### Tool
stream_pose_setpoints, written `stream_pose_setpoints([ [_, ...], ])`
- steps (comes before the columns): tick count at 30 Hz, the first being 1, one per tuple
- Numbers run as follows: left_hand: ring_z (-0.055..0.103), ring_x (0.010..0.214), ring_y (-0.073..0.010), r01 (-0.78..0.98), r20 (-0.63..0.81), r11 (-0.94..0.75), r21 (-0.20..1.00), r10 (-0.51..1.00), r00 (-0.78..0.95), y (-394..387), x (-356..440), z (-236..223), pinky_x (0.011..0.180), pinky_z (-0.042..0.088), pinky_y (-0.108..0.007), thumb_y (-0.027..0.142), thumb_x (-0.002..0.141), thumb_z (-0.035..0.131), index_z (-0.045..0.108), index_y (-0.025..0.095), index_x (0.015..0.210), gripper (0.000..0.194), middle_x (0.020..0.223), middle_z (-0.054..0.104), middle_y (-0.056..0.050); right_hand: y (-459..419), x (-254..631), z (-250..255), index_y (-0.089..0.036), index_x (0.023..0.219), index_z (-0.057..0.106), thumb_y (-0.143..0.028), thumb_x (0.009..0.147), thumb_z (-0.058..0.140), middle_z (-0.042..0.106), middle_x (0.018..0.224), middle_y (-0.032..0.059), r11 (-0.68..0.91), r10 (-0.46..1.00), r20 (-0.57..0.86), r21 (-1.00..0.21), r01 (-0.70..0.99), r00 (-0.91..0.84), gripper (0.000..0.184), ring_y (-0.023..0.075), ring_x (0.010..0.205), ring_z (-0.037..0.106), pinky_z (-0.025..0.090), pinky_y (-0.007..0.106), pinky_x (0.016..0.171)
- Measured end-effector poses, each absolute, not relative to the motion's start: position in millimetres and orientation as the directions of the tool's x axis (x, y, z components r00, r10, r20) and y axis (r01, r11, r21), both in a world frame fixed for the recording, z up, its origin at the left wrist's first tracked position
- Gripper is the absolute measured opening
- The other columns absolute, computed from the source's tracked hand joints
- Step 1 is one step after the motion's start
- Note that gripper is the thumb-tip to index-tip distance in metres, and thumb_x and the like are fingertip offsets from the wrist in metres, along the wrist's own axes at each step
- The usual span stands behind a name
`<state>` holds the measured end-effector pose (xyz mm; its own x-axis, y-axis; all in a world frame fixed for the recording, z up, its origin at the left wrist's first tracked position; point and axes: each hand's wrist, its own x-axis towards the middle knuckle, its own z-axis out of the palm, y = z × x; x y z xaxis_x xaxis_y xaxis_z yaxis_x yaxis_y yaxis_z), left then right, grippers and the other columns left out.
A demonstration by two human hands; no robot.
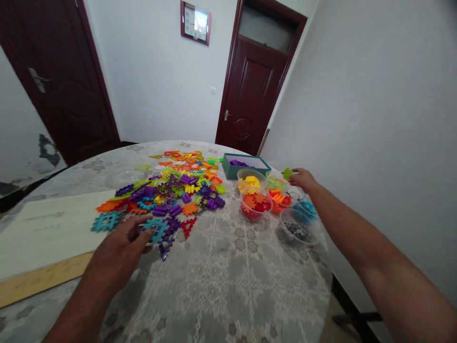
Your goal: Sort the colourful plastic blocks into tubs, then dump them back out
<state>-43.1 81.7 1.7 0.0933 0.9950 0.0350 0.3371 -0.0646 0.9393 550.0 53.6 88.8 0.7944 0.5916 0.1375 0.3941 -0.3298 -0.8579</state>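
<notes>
The person's left hand (pixel 121 247) pinches a flat turquoise notched piece (pixel 157 229) by its near edge, at the near side of the pile, while the right hand (pixel 303 181), its arm stretched far out, grips a lime-green piece (pixel 287 173) above the right-hand edge of the counter (pixel 221 286). Close to the left hand lie a purple triangular piece (pixel 165 248), a red triangle (pixel 188 227) and, on its other side, a second turquoise piece (pixel 106 221) overlapping a pale sheet (pixel 53 224). A wooden strip (pixel 46 277) runs along the sheet's near edge. Beyond the held turquoise piece spreads the loose pile (pixel 176 188) — purple, yellow, lime, orange and red parts heaped together, with an orange notched piece (pixel 190 208) at its near side. Near the right hand stands a cluster of clear tubs (pixel 263 175); they hold yellow pieces (pixel 251 182), red pieces (pixel 256 202), orange pieces (pixel 279 196), blue pieces (pixel 306 210) and grey pieces (pixel 298 230). Just behind the yellow ones sits a green box (pixel 229 169) with purple pieces (pixel 238 163) inside. Farther off are two dark red doors (pixel 250 85) and — high on the wall (pixel 153 71) between them — a framed clock (pixel 189 24).
</notes>
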Motion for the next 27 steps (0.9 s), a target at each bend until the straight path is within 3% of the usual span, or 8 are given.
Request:
stream_pose_setpoints([
  [6, 0.068, 0.072, -0.0254, 0.388, 0.021, -0.06, 0.92, 0.994, 0.104, 81, -42, 7, 0.072, 0.067, -0.045, 0.062, 0.073, 0.072, 0.071, 0.024, 0.12, 0.061, 0.077, 0.063, -0.001, 54, 547, 81, -0.011, 0.101, 0.068, -0.011, 0.076, 0.076, 0.069, 0.076, 0.0048, -0.254, 0.525, 0.195, -0.893, 0.372, 0.829, 0.026, 0.0128, 0.06, 0.064, 0.054, 0.023, 0.056],
  [11, 0.066, 0.071, -0.0219, 0.368, 0.033, -0.06, 0.928, 0.996, 0.079, 76, -43, 8, 0.07, 0.067, -0.041, 0.059, 0.073, 0.072, 0.07, 0.022, 0.12, 0.06, 0.076, 0.057, 0.002, 44, 486, 79, -0.016, 0.095, 0.071, -0.012, 0.079, 0.066, 0.073, 0.087, 0.0053, -0.105, 0.642, 0.254, -0.906, 0.411, 0.723, 0.018, 0.0142, 0.072, 0.07, 0.058, 0.024, 0.063],
  [14, 0.064, 0.072, -0.0204, 0.355, 0.063, -0.083, 0.931, 0.996, 0.065, 72, -44, 8, 0.067, 0.066, -0.039, 0.054, 0.075, 0.07, 0.07, 0.021, 0.12, 0.056, 0.078, 0.056, 0.001, 28, 421, 74, -0.017, 0.1, 0.075, -0.02, 0.085, 0.064, 0.075, 0.089, 0.0054, -0.007, 0.813, 0.306, -0.845, 0.534, 0.495, 0.019, 0.0161, 0.075, 0.07, 0.059, 0.028, 0.068],
  [16, 0.062, 0.071, -0.0193, 0.356, 0.081, -0.1, 0.929, 0.994, 0.067, 71, -44, 8, 0.065, 0.066, -0.038, 0.05, 0.077, 0.068, 0.07, 0.02, 0.121, 0.053, 0.08, 0.056, 0.001, 17, 374, 66, -0.019, 0.107, 0.077, -0.026, 0.09, 0.063, 0.075, 0.087, 0.0044, 0.045, 0.909, 0.311, -0.735, 0.676, 0.277, 0.023, 0.0166, 0.073, 0.068, 0.057, 0.03, 0.071],
  [20, 0.064, 0.073, -0.0198, 0.348, 0.087, -0.101, 0.932, 0.995, 0.056, 71, -43, 6, 0.065, 0.065, -0.037, 0.046, 0.08, 0.066, 0.07, 0.02, 0.12, 0.047, 0.083, 0.058, 0.0, 12, 291, 35, -0.023, 0.119, 0.074, -0.023, 0.095, 0.059, 0.076, 0.107, 0.0061, 0.257, 0.95, 0.298, -0.587, 0.768, -0.09, 0.028, 0.0193, 0.092, 0.07, 0.056, 0.035, 0.088],
  [24, 0.066, 0.075, -0.0201, 0.341, 0.075, -0.086, 0.936, 0.996, 0.045, 71, -44, 6, 0.066, 0.065, -0.036, 0.044, 0.082, 0.066, 0.068, 0.021, 0.123, 0.047, 0.087, 0.062, -0.002, 34, 237, -4, -0.02, 0.127, 0.07, -0.016, 0.094, 0.058, 0.073, 0.125, 0.011, 0.341, 0.937, 0.266, -0.558, 0.757, -0.227, 0.035, 0.0209, 0.104, 0.07, 0.054, 0.037, 0.097],
  [27, 0.068, 0.081, -0.0215, 0.344, 0.076, -0.081, 0.935, 0.997, 0.028, 69, -44, 7, 0.065, 0.064, -0.034, 0.043, 0.082, 0.066, 0.069, 0.021, 0.121, 0.045, 0.095, 0.066, -0.005, 53, 214, -22, -0.018, 0.133, 0.066, -0.015, 0.093, 0.059, 0.069, 0.134, 0.0143, 0.394, 0.917, 0.269, -0.5, 0.772, -0.294, 0.04, 0.0248, 0.123, 0.064, 0.047, 0.04, 0.11],
])
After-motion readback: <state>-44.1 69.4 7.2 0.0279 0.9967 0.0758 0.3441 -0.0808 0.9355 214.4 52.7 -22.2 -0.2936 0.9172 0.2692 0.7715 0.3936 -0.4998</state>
